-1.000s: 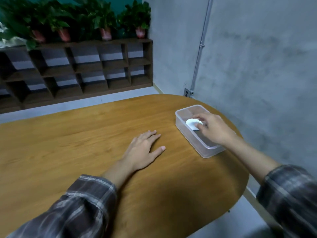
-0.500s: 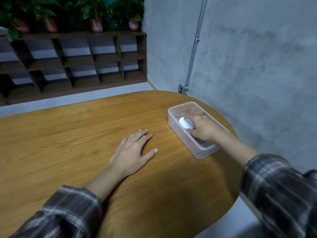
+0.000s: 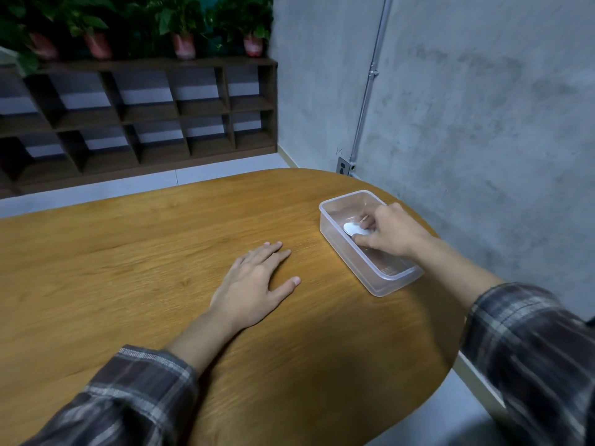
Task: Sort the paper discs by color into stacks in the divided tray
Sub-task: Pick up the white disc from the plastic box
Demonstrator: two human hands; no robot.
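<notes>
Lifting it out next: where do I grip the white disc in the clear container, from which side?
Pinch the white disc by its rim, from above: walls of the clear container block the sides. It is thin, so edges probably suit best, as the right hand holds it.

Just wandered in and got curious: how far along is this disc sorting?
Early, it seems. Done: no sorted stacks show anywhere. In hand: the right hand reaches into the clear container, fingers pinching a white disc, maybe several; I cannot tell. The left hand rests flat on the wooden table. Left: nearly everything; no other colours and no divider are visible.
</notes>
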